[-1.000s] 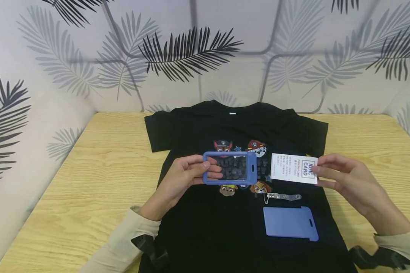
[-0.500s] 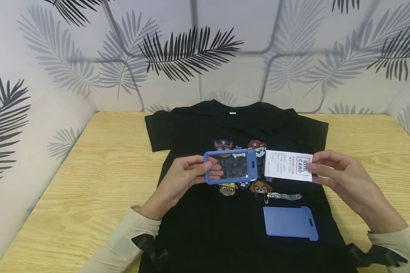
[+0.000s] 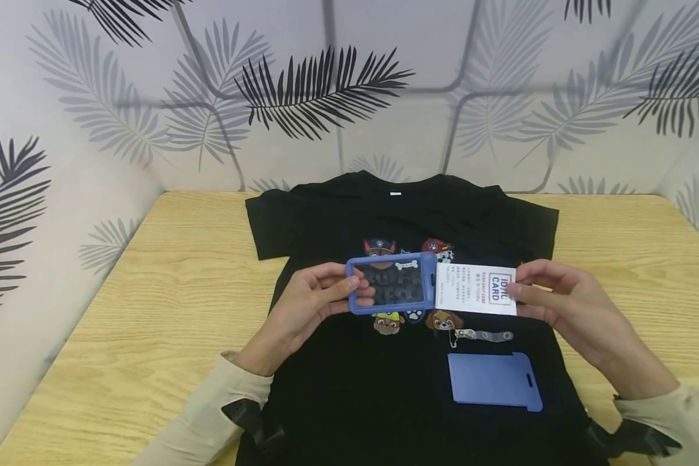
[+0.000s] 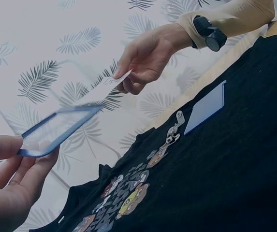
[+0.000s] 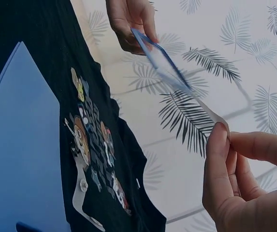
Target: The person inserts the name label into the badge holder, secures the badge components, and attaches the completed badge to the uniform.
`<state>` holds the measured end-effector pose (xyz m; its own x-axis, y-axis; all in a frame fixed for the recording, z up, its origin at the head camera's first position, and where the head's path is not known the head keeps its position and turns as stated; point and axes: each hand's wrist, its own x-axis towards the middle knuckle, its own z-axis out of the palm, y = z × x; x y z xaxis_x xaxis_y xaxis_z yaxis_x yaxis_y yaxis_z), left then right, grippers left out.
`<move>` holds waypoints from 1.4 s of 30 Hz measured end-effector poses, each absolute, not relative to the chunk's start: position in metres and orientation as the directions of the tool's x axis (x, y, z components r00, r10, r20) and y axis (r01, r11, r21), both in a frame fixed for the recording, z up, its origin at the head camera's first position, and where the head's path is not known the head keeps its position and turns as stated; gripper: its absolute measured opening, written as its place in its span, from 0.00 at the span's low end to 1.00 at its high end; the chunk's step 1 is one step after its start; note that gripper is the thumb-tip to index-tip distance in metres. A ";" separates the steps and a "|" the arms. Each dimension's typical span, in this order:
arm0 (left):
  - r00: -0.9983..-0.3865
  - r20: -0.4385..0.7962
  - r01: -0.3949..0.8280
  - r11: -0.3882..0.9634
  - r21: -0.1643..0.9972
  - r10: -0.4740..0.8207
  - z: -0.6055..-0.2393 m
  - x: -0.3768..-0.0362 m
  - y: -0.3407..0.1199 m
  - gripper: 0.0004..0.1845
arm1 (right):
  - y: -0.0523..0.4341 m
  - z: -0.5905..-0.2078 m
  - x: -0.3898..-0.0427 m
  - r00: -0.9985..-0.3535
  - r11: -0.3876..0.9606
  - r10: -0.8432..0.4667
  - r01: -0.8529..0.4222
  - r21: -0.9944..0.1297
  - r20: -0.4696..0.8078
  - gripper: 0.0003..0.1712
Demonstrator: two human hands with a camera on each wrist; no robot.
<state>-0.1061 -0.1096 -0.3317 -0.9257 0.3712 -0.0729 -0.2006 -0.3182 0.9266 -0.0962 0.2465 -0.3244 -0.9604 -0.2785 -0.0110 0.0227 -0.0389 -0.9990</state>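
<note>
My left hand pinches the left end of a blue badge holder frame with a clear window, held level above the shirt. Fingers show through the window. My right hand pinches the right end of a white printed paper card between thumb and fingers. The card's left edge is right at the slotted end of the frame. In the right wrist view the card bends slightly near the fingertips and lines up with the frame. The left wrist view shows card and frame meeting end to end.
A black T-shirt with cartoon dog prints lies spread on the wooden table. On it rest a blue cover plate with a slot and a clear strap with a metal clip. A leaf-patterned wall covering stands behind.
My right hand has moved left with the card, closing the gap until the card's edge meets the badge holder. The left hand and frame have stayed nearly still, with a slight tilt.
</note>
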 end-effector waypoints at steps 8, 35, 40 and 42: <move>-0.922 -0.105 -0.239 -0.335 0.911 0.372 -0.330 -0.105 -0.109 0.07 | 0.237 -0.321 -0.096 -0.957 -0.025 -0.289 0.011 -1.000 -0.003 0.09; -0.915 -0.136 -0.268 -0.320 0.909 0.380 -0.332 -0.102 -0.105 0.07 | 0.206 -0.315 -0.093 -0.961 0.026 -0.276 -0.025 -0.999 0.017 0.09; -0.916 -0.138 -0.260 -0.296 0.919 0.377 -0.332 -0.102 -0.104 0.06 | 0.197 -0.316 -0.091 -0.965 0.048 -0.261 -0.018 -0.999 0.005 0.07; -0.916 -0.139 -0.259 -0.291 0.921 0.376 -0.332 -0.102 -0.104 0.06 | 0.193 -0.316 -0.091 -0.968 0.046 -0.252 -0.007 -0.999 -0.005 0.07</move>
